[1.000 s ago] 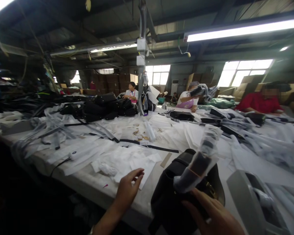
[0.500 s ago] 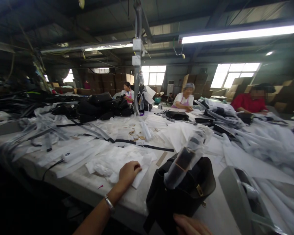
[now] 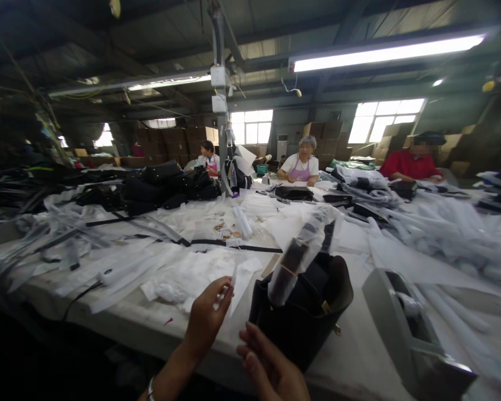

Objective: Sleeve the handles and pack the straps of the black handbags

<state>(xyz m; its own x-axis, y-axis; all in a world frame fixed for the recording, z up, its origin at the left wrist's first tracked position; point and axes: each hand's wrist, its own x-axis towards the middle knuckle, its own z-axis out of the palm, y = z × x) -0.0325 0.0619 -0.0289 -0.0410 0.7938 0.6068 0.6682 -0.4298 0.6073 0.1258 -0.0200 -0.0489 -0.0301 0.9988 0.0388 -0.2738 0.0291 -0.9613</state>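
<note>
A black handbag [image 3: 304,312] stands upright near the front edge of the long white table [image 3: 142,328]. A strap wrapped in clear plastic [image 3: 294,262] sticks up out of it. My left hand [image 3: 206,317] is raised just left of the bag, its fingers pinched on a sheet of white paper [image 3: 240,284] that it lifts by one edge. My right hand [image 3: 271,367] is low in front of the bag, fingers loosely spread, holding nothing and not touching the bag.
Crumpled white paper [image 3: 167,289], plastic sleeves and black straps [image 3: 234,245] litter the table. A grey tape dispenser [image 3: 409,328] sits at the right. Black bags [image 3: 167,184] are piled at the back left. Three people sit at the far side, among them one in red [image 3: 409,164].
My left hand pressed down on the white paper, pinched it and lifted it off the table. My right hand let go of the bag and now hovers in front of it.
</note>
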